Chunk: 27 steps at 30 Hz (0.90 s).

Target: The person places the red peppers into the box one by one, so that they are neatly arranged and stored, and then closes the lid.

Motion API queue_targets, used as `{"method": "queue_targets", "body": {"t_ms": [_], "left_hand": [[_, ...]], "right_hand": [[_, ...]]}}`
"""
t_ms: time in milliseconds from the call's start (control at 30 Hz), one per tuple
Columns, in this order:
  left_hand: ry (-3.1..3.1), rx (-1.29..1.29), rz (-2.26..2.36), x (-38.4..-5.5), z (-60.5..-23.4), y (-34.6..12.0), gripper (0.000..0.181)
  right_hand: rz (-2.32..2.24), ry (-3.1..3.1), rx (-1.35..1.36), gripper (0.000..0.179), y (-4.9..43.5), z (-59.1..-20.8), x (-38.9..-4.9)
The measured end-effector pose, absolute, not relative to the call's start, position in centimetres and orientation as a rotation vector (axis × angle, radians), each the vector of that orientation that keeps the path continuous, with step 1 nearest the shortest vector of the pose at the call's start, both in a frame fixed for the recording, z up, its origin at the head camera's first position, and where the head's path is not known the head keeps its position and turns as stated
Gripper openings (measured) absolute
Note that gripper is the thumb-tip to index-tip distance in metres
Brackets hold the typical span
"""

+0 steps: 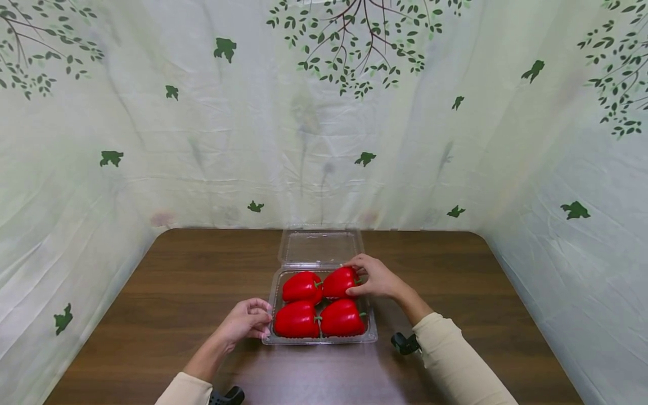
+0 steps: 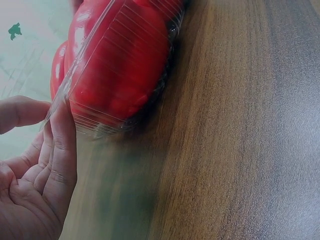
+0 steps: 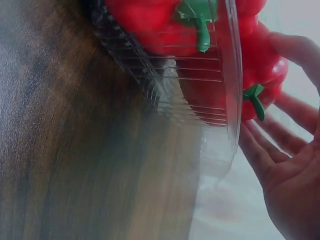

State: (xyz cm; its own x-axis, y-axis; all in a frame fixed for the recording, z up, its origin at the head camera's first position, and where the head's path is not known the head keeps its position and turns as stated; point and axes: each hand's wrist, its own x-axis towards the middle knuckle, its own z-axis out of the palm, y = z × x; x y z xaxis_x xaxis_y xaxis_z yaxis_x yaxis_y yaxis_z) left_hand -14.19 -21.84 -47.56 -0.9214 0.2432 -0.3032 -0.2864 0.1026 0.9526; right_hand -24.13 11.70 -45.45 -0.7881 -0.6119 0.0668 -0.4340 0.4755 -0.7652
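A clear plastic clamshell container (image 1: 372, 337) sits on the wooden table, its lid (image 1: 320, 246) lying open behind it. Inside are several red bell peppers with green stems. My left hand (image 1: 248, 319) is at the front left corner and pinches the container's rim (image 2: 62, 100) between thumb and fingers, beside the front left pepper (image 2: 120, 60). My right hand (image 1: 372, 278) reaches over the far right side and grips the back right pepper (image 1: 336, 281), fingers behind it and thumb in front. In the right wrist view that pepper (image 3: 260, 60) shows behind the container wall (image 3: 165, 85).
The brown wooden table (image 1: 177, 292) is closed in on three sides by a pale curtain (image 1: 152, 140) printed with green leaves. Black wrist camera mounts (image 1: 405, 343) show near both sleeves.
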Motion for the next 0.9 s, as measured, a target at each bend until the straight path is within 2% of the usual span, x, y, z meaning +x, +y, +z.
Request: {"method": "queue_targets", "body": {"t_ms": [900], "left_hand": [[2.03, -0.068, 1.844, -14.17, -47.47, -22.01, 0.019]], "right_hand": [[-1.01, 2.639, -1.009, 0.058, 12.46, -46.03, -24.55]]}}
